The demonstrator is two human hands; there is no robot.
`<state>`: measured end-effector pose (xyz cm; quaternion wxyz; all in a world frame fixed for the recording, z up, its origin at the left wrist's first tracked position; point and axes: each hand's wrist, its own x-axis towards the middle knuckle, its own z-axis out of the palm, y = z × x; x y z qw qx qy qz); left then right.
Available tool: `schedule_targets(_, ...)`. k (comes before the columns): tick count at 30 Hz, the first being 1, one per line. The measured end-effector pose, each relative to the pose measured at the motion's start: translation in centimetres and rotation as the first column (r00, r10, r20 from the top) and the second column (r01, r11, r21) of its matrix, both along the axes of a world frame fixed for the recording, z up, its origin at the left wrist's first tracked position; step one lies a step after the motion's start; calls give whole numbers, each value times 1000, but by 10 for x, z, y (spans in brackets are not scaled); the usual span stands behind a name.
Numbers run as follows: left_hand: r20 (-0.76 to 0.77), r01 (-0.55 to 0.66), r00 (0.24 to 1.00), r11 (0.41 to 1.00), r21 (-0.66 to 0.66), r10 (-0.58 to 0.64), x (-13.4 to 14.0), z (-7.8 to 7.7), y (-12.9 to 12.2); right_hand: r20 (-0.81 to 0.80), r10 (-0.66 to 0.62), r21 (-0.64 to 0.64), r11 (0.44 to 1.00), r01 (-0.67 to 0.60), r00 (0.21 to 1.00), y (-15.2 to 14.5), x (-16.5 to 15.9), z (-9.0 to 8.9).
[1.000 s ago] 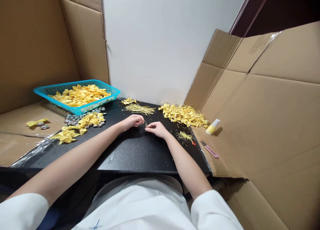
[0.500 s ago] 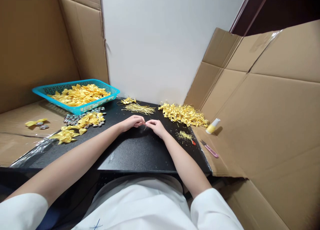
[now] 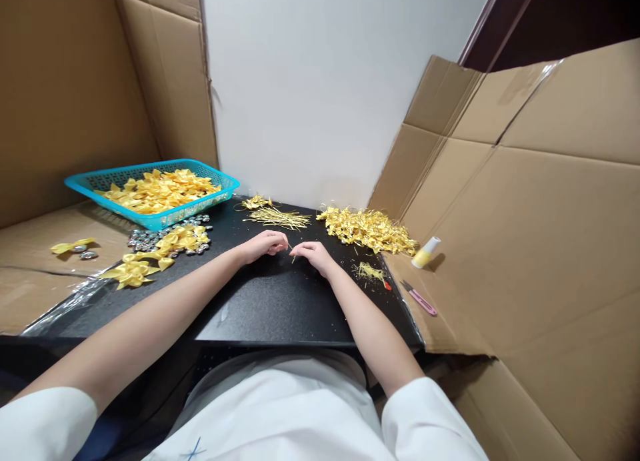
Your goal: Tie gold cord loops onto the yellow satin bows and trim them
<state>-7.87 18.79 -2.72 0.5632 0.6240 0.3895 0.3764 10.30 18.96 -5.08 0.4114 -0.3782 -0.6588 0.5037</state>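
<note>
Over the black tabletop (image 3: 280, 307), my left hand (image 3: 266, 245) and my right hand (image 3: 313, 254) work close together with curled, pinching fingers. A thin golden cord (image 3: 293, 259) stretches across the small gap between the fingertips, and its end hangs below my right hand. Both hands are closed on it. Whether anything else sits inside my left fingers is hidden. Just beyond the hands lies a bundle of cut golden cords (image 3: 280, 218). Right of that spreads a heap of small yellow ribbon pieces with cord loops (image 3: 367, 229).
On the left stands a turquoise basket (image 3: 159, 221) of yellow ribbon flowers. Before it lie silver beads (image 3: 145, 238) and ribbon flowers (image 3: 133, 272). To the right are cord scraps (image 3: 370, 271), pink-handled snips (image 3: 421, 299) and a white-and-yellow bottle (image 3: 426, 252). Cardboard walls (image 3: 545, 234) flank the table.
My fingertips have drawn slightly apart, my right hand shifting a little. More of the cord now shows between and below them.
</note>
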Motion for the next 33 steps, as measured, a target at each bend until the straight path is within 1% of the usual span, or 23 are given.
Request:
schedule_targets(9, -43, -17, 999, 1000, 25, 18, -1, -1, 1, 23, 1, 5, 1000, -1, 1000, -2, 0, 2)
schedule_targets(14, -59, -56, 997, 998, 43, 59, -2, -3, 4, 39, 2, 29, 1000, -3, 999, -2, 0, 2)
schedule_targets(23, -103, -99, 989, 992, 80, 107, -5, -7, 9, 52, -12, 18, 1000, 11, 999, -3, 0, 3)
schedule_targets(27, -102, -99, 989, 991, 91, 108, -5, -6, 8, 46, -12, 15, 1000, 11, 999, -4, 0, 4)
schedule_targets(33, -110, -138, 982, 983, 118, 151, -4, -3, 4, 69, -12, 21, 1000, 10, 998, -5, 1, 5)
